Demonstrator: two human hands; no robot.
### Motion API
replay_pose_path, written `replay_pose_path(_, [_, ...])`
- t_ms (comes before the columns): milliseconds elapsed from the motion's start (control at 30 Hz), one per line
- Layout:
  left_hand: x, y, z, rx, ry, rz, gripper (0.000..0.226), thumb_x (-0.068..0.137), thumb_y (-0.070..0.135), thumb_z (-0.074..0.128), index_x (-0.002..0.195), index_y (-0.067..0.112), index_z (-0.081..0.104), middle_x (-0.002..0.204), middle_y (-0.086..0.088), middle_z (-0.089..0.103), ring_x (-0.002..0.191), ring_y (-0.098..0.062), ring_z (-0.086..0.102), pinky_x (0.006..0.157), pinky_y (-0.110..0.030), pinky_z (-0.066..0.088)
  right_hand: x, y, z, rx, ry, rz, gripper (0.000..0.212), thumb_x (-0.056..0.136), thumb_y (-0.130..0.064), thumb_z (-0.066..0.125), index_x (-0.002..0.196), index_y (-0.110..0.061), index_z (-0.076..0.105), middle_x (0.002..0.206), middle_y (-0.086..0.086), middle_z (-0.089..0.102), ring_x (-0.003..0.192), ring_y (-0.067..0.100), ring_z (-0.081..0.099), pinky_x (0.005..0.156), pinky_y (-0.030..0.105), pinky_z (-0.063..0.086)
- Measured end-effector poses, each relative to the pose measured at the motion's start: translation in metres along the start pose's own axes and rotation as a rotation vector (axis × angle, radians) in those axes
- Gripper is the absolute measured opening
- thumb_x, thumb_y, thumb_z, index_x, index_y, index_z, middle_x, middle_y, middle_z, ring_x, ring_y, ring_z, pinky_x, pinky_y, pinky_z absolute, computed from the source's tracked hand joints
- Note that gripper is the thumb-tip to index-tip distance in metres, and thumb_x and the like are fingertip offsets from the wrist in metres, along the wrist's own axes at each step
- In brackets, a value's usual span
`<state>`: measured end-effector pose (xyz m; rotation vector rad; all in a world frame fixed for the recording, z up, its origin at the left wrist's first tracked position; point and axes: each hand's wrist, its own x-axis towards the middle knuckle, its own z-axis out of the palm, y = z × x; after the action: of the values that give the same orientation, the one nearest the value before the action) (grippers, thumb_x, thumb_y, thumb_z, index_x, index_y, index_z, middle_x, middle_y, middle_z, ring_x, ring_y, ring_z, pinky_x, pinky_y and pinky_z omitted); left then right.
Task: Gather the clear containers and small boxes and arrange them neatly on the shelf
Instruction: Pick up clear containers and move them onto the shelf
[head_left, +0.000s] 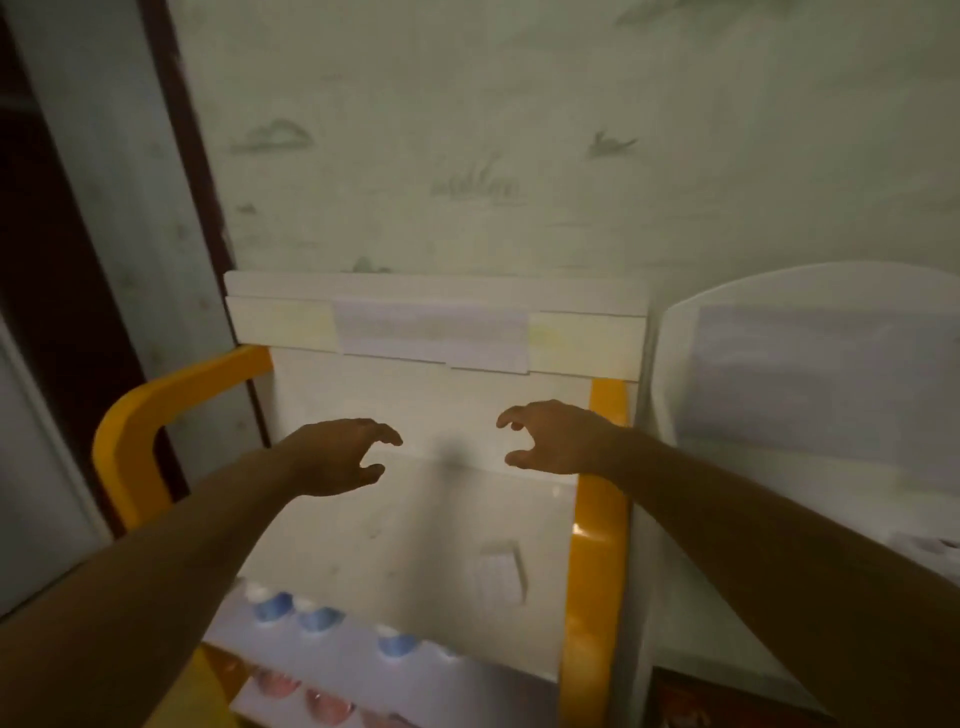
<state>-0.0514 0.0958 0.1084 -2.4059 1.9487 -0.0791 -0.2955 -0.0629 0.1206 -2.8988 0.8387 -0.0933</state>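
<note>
A white shelf unit with orange side rails stands against the wall in front of me. My left hand and my right hand hover above its top board, facing each other, fingers loosely curved, holding nothing. A small pale flat box or card lies on the top board near the right rail. On the lower shelf at the bottom I see clear containers with blue and pink contents. The picture is blurred.
A white back panel with taped paper labels rises behind the shelf. A white rounded piece of furniture stands at the right, touching the shelf. A dark door frame runs along the left. Patterned wallpaper covers the wall.
</note>
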Motion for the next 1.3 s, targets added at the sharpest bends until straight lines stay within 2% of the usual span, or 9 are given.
replay_pose_path(167, [-0.013, -0.036, 0.044, -0.055, -0.058, -0.025, 0.047, 0.095, 0.038, 0.054, 0.140, 0.032, 0.042, 0.146, 0.008, 0.045, 0.130, -0.012, 0.045, 0.106, -0.027, 0.036, 0.033, -0.039, 0.043, -0.006, -0.089, -0.009, 0.057, 0.090, -0.043, 0.060, 0.141, -0.026, 0.041, 0.139, 0.001, 0.050, 0.127, 0.021, 0.047, 0.104, 0.037, 0.041])
replay_pose_path(367, [0.003, -0.051, 0.096, -0.121, -0.119, 0.011, 0.048, 0.095, 0.037, 0.055, 0.140, 0.034, 0.041, 0.147, 0.009, 0.044, 0.129, -0.011, 0.047, 0.106, -0.026, 0.038, 0.051, -0.051, 0.122, -0.018, -0.236, 0.066, 0.060, 0.089, -0.042, 0.060, 0.143, -0.024, 0.039, 0.142, 0.006, 0.046, 0.128, 0.027, 0.047, 0.105, 0.041, 0.042])
replay_pose_path(567, [0.061, -0.033, 0.136, -0.112, -0.192, 0.150, 0.050, 0.095, 0.037, 0.052, 0.143, 0.032, 0.038, 0.148, 0.007, 0.041, 0.124, -0.015, 0.049, 0.102, -0.030, 0.041, 0.054, -0.037, 0.182, -0.058, -0.252, 0.215, 0.050, 0.088, -0.033, 0.056, 0.135, -0.019, 0.045, 0.134, 0.007, 0.047, 0.119, 0.029, 0.047, 0.097, 0.043, 0.045])
replay_pose_path(733, [0.109, -0.029, 0.135, -0.013, -0.287, 0.268, 0.051, 0.095, 0.037, 0.052, 0.143, 0.032, 0.037, 0.148, 0.006, 0.042, 0.122, -0.017, 0.051, 0.100, -0.031, 0.041, 0.063, -0.038, 0.196, 0.002, -0.257, 0.337, 0.035, 0.088, -0.017, 0.053, 0.122, -0.009, 0.051, 0.122, 0.012, 0.050, 0.108, 0.033, 0.052, 0.082, 0.036, 0.046])
replay_pose_path(833, [0.127, -0.052, 0.119, 0.032, -0.273, 0.258, 0.049, 0.095, 0.037, 0.051, 0.142, 0.033, 0.038, 0.146, 0.006, 0.044, 0.123, -0.016, 0.050, 0.101, -0.033, 0.041, 0.081, -0.035, 0.189, 0.051, -0.249, 0.357, 0.037, 0.085, -0.019, 0.059, 0.121, -0.009, 0.054, 0.121, 0.011, 0.052, 0.108, 0.030, 0.054, 0.080, 0.033, 0.046])
replay_pose_path(933, [0.139, -0.087, 0.108, 0.018, -0.238, 0.221, 0.047, 0.096, 0.037, 0.051, 0.142, 0.032, 0.040, 0.145, 0.006, 0.045, 0.123, -0.015, 0.050, 0.101, -0.031, 0.040, 0.109, -0.036, 0.181, 0.101, -0.211, 0.344, 0.043, 0.086, -0.025, 0.061, 0.126, -0.012, 0.051, 0.124, 0.009, 0.051, 0.111, 0.028, 0.052, 0.087, 0.035, 0.051])
replay_pose_path(1100, [0.143, -0.162, 0.118, 0.067, -0.284, 0.143, 0.051, 0.095, 0.041, 0.053, 0.142, 0.032, 0.039, 0.147, 0.005, 0.042, 0.123, -0.015, 0.050, 0.102, -0.030, 0.038, 0.157, -0.054, 0.185, 0.143, -0.184, 0.321, 0.045, 0.086, -0.031, 0.061, 0.128, -0.018, 0.049, 0.127, 0.006, 0.051, 0.113, 0.025, 0.050, 0.093, 0.037, 0.049])
replay_pose_path(1300, [0.146, -0.260, 0.137, 0.129, -0.379, 0.070, 0.076, 0.088, 0.039, 0.065, 0.151, 0.029, 0.022, 0.158, 0.000, 0.025, 0.140, -0.023, 0.033, 0.112, -0.040, 0.034, 0.208, -0.087, 0.193, 0.204, -0.180, 0.319, 0.052, 0.083, -0.039, 0.067, 0.129, -0.024, 0.051, 0.130, 0.003, 0.051, 0.116, 0.023, 0.051, 0.096, 0.035, 0.047])
